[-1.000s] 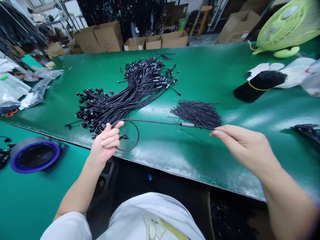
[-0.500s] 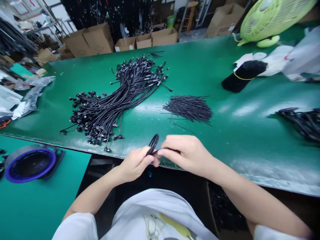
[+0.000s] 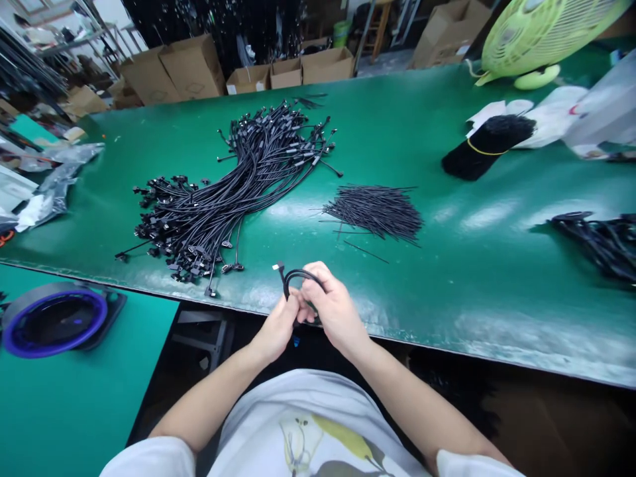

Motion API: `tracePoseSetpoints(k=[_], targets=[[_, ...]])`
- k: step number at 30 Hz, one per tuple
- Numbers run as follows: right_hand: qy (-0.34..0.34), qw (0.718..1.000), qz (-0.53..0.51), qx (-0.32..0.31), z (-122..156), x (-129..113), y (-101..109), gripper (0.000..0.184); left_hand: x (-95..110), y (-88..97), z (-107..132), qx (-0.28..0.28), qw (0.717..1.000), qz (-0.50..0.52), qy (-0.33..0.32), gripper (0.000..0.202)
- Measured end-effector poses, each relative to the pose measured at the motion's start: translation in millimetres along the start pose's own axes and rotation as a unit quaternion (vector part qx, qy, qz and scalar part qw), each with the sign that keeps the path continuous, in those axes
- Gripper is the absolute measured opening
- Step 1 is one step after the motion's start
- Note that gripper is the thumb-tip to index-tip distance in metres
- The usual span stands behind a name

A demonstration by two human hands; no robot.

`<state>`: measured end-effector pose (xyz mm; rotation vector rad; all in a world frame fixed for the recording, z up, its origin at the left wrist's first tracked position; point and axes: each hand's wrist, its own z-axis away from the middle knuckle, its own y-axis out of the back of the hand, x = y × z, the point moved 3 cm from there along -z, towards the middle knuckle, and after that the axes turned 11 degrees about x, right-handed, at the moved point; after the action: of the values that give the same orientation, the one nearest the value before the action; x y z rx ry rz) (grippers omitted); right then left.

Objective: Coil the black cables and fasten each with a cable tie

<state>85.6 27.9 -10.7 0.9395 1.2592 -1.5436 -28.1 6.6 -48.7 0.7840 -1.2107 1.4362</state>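
Both my hands meet at the near edge of the green table (image 3: 447,278). My left hand (image 3: 279,324) and my right hand (image 3: 332,306) are closed together on a coiled black cable (image 3: 291,277); its connector end sticks up to the left. A big pile of black cables (image 3: 228,192) lies beyond my left hand. A loose heap of thin black ties (image 3: 375,211) lies beyond my right hand.
A banded bundle of black ties (image 3: 484,154) and white bags (image 3: 571,119) sit at the far right under a green fan (image 3: 541,33). More black cables (image 3: 603,242) lie at the right edge. A blue-rimmed tape roll (image 3: 54,321) rests on the left table. Cardboard boxes (image 3: 193,66) stand behind.
A second ago the cable lay stretched out between my spread hands. My hands have since come together, and the cable is now wound into a small coil held in both of them.
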Motion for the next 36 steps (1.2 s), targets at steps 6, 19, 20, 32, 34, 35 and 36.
tracePoseSetpoints(k=[6,19,20,32,34,35,36], targets=[[0.026,0.998,-0.062,-0.023,11.9,9.1,-8.9,0.044,4.0,7.4,10.5,-0.148,0.946,-0.286,-0.018,0.035],[-0.089,0.983,-0.137,-0.079,-4.3,-12.0,-6.8,0.064,2.8,-16.2,22.7,-0.222,0.938,0.113,0.242,0.044],[-0.097,0.981,-0.142,-0.087,-5.1,-11.0,-6.3,0.064,1.7,-17.7,24.0,-0.214,0.922,0.151,0.284,0.043],[-0.129,0.942,-0.288,-0.116,-18.7,-4.5,5.6,0.058,-0.9,-29.7,30.3,-0.121,0.875,0.293,0.366,0.032],[-0.102,0.933,-0.318,-0.135,-17.5,-5.8,8.7,0.054,-3.3,-31.1,30.1,-0.122,0.856,0.307,0.397,0.031],[-0.089,0.929,-0.326,-0.148,-16.2,-6.5,10.2,0.052,-4.4,-31.4,29.9,-0.129,0.849,0.307,0.411,0.031],[-0.077,0.927,-0.330,-0.162,-14.6,-7.2,11.7,0.050,-5.4,-31.4,29.7,-0.137,0.845,0.302,0.420,0.030]])
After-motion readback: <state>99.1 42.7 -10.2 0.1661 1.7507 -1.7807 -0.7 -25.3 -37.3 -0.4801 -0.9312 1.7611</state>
